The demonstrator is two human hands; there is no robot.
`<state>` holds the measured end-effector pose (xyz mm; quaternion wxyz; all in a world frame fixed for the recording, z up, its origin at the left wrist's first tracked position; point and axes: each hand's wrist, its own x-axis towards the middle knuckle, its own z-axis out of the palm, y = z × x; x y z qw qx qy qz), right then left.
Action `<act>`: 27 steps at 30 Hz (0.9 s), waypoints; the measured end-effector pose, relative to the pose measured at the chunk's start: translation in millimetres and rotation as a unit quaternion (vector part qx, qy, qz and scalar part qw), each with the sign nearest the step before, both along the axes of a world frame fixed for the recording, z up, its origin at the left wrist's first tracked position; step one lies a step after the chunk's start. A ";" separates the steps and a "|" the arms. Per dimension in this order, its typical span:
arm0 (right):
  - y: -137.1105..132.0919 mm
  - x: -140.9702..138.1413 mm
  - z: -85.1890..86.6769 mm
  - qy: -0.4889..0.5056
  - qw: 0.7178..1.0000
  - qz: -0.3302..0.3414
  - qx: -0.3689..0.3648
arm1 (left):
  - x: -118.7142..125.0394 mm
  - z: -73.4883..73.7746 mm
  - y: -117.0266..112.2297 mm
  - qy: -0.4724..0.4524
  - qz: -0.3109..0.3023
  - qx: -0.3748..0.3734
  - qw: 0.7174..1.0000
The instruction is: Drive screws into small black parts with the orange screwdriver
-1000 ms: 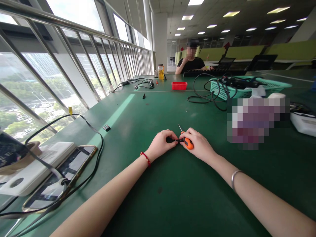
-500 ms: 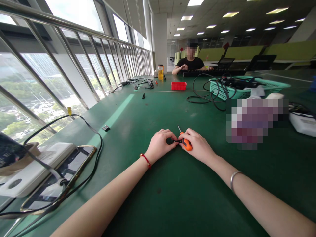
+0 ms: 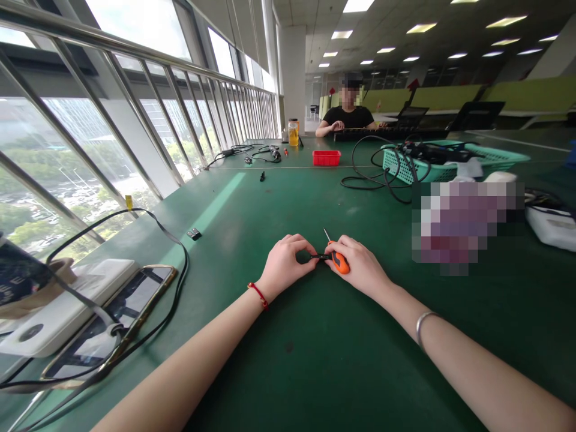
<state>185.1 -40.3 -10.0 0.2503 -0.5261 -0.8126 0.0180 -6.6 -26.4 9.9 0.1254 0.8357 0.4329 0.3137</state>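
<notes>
My right hand [image 3: 362, 264] is closed round a screwdriver [image 3: 341, 263] with an orange and black handle. Its thin metal shaft sticks out past the fingers, pointing away and up to the left. Between my two hands spans a small, slim black part [image 3: 320, 257]; its right end reaches the fingertips of my right hand. The thumb and forefinger of my left hand [image 3: 288, 264] pinch its left end. What exactly the part is, I cannot make out. Both hands are held close together over the green table [image 3: 288, 384].
At the left lie a phone [image 3: 148, 294], a white power bank-like block [image 3: 90, 300] and a looped cable. Small black pieces [image 3: 194, 234] rest farther in. Beyond are a red tray [image 3: 326, 158], a jar [image 3: 293, 133] and a teal basket [image 3: 398, 163] with cables. A person [image 3: 347, 114] sits opposite.
My left hand has shifted slightly left along the black part, so more of it shows between the hands. My right hand keeps the screwdriver in nearly the same place.
</notes>
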 end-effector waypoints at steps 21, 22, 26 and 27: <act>-2.6 9.8 8.1 0.055 0.995 0.085 0.014 | -6.2 -14.0 7.2 -0.014 -0.053 -0.019 0.998; -4.4 8.0 9.4 0.027 0.995 0.093 0.025 | -6.2 -14.0 6.6 -0.014 -0.052 -0.010 0.999; -7.4 4.0 12.6 -0.038 0.993 0.097 0.063 | -6.0 -14.0 5.4 -0.015 -0.050 0.017 0.998; -7.3 3.8 13.0 -0.044 0.992 0.096 0.069 | -5.8 -14.0 5.4 -0.016 -0.052 0.021 0.998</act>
